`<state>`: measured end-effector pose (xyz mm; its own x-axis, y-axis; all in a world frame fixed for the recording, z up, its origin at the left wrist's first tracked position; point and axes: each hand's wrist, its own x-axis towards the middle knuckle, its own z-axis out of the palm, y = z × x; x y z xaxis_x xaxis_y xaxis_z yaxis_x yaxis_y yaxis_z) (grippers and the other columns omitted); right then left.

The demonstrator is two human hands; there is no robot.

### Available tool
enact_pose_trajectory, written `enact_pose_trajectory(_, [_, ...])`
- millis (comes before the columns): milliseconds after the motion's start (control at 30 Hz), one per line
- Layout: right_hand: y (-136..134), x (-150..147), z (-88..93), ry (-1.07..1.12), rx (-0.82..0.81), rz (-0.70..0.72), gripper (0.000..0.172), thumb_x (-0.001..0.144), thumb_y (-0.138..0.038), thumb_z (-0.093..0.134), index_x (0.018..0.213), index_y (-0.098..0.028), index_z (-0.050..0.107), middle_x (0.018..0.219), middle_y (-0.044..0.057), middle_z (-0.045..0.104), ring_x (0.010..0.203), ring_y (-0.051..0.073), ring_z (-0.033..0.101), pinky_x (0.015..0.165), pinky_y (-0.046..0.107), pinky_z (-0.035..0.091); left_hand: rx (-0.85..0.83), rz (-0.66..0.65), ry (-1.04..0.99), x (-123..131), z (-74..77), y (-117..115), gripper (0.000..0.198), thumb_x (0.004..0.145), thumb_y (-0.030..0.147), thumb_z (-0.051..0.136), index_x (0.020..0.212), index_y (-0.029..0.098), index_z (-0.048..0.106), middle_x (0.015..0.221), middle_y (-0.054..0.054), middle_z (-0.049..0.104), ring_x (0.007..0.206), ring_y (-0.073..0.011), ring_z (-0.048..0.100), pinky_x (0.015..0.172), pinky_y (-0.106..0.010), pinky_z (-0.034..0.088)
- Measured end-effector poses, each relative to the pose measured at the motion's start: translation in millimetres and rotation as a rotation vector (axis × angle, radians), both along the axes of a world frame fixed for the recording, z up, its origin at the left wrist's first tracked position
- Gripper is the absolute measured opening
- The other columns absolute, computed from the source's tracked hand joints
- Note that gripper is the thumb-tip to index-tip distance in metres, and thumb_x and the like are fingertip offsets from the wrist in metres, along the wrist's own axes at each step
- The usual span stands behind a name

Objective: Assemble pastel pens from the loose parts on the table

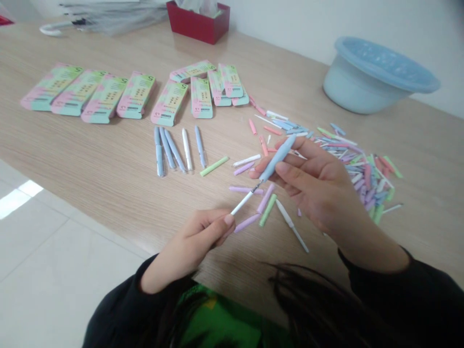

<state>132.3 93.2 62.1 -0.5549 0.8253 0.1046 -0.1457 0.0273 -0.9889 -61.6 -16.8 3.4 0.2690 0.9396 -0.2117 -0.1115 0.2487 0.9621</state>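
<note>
Between thumb and fingers, my right hand (311,181) holds a light blue pen barrel (278,157), tilted up to the right. My left hand (199,237) pinches a thin white refill (242,203), whose metal-tipped upper end meets the lower opening of the barrel. Below my hands lie a green tube (268,210), several purple tubes (266,198) and a white pen part with a refill (292,225). Further left on the table are several blue pens (175,150) and one white pen (187,149) in a loose row.
A large pile of coloured pen parts (368,181) spreads to the right. Several pastel boxes (136,95) line the table's middle. Behind stand a red tissue box (197,21) and a blue basin (355,89); an umbrella (119,17) lies at back left. The table edge drops off front left.
</note>
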Motion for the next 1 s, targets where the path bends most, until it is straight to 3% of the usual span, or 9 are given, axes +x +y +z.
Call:
enact_pose_trajectory(167, [-3, 3, 1.7, 0.027, -0.005, -0.026, 0.012, 0.098, -0.017, 0.063, 0.107, -0.025, 0.063, 0.097, -0.001, 0.080, 0.096, 0.018, 0.075, 0.101, 0.040, 0.055, 0.007, -0.025, -0.018, 2, 0.1, -1, 0.049, 0.103, 0.048, 0.048, 0.063, 0.019, 0.044, 0.057, 0.007, 0.032, 0.052, -0.0089, 0.026, 0.047, -0.027, 0.018])
enact_pose_trajectory(500, [-8, 4, 2.6, -0.008, -0.030, -0.016, 0.015, 0.098, -0.017, 0.064, 0.109, -0.026, 0.060, 0.096, -0.001, 0.080, 0.094, 0.018, 0.077, 0.093, 0.038, 0.059, -0.005, -0.038, -0.004, 5, 2.2, 2, 0.050, 0.103, 0.049, 0.047, 0.062, 0.020, 0.042, 0.057, 0.007, 0.032, 0.052, -0.0092, 0.026, 0.049, -0.028, 0.019])
enact_pose_trajectory(600, [-13, 3, 2.4, -0.041, -0.043, -0.034, 0.022, 0.096, -0.015, 0.065, 0.112, -0.027, 0.057, 0.092, -0.001, 0.080, 0.090, 0.018, 0.078, 0.092, 0.038, 0.060, -0.002, -0.041, -0.021, 5, 2.5, 2, 0.049, 0.103, 0.048, 0.047, 0.063, 0.020, 0.043, 0.057, 0.007, 0.032, 0.052, -0.0094, 0.025, 0.049, -0.028, 0.019])
enact_pose_trajectory(733, [-24, 7, -0.9, -0.121, -0.041, -0.054, 0.032, 0.095, -0.015, 0.066, 0.121, -0.030, 0.057, 0.100, -0.001, 0.081, 0.099, 0.018, 0.078, 0.090, 0.036, 0.061, 0.002, -0.034, -0.022, 9, 3.8, 4, 0.047, 0.102, 0.045, 0.047, 0.063, 0.020, 0.043, 0.057, 0.007, 0.032, 0.053, -0.0100, 0.025, 0.050, -0.028, 0.019])
enact_pose_trajectory(900, [-38, 15, -14.2, -0.182, -0.052, 0.037, 0.022, 0.093, -0.017, 0.071, 0.112, -0.027, 0.065, 0.102, 0.001, 0.082, 0.099, 0.019, 0.078, 0.088, 0.034, 0.062, 0.008, -0.081, -0.101, 18, 6.4, 8, 0.041, 0.101, 0.040, 0.050, 0.067, 0.019, 0.046, 0.062, 0.006, 0.034, 0.058, -0.0113, 0.027, 0.054, -0.029, 0.023])
enact_pose_trajectory(1000, [-42, 22, -18.2, -0.132, -0.063, 0.013, 0.011, 0.094, -0.019, 0.070, 0.103, -0.026, 0.067, 0.099, 0.000, 0.081, 0.088, 0.017, 0.077, 0.084, 0.033, 0.062, 0.022, -0.185, -0.203, 18, 6.5, 11, 0.022, 0.097, 0.034, 0.055, 0.087, 0.016, 0.061, 0.072, 0.003, 0.043, 0.066, -0.0136, 0.036, 0.061, -0.029, 0.030])
